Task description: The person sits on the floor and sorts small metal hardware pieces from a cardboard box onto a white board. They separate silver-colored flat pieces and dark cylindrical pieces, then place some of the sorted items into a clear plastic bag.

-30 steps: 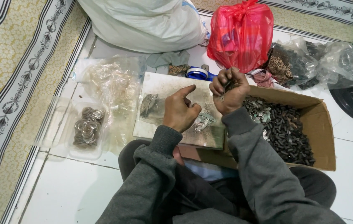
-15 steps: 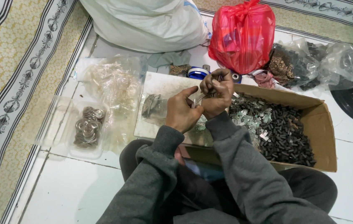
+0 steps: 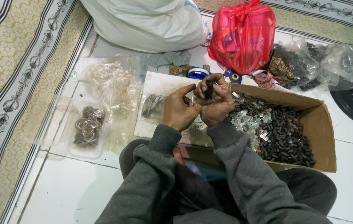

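both hands meet above the white board (image 3: 160, 85): left hand (image 3: 179, 110) and right hand (image 3: 216, 101) pinch a small metal piece (image 3: 204, 99) together, mid-assembly; next calls for another part from the cardboard box (image 3: 321, 124), right.

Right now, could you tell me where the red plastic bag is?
In the head view, the red plastic bag stands at the top, right of centre, between the white sack and the clear bags, just beyond the cardboard box.

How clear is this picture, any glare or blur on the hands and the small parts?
Head view: even, soft light, faint shadows; glare on the clear plastic bags; left hand and right hand slightly soft, the small piece between them unreadable; cardboard box parts sharp enough.
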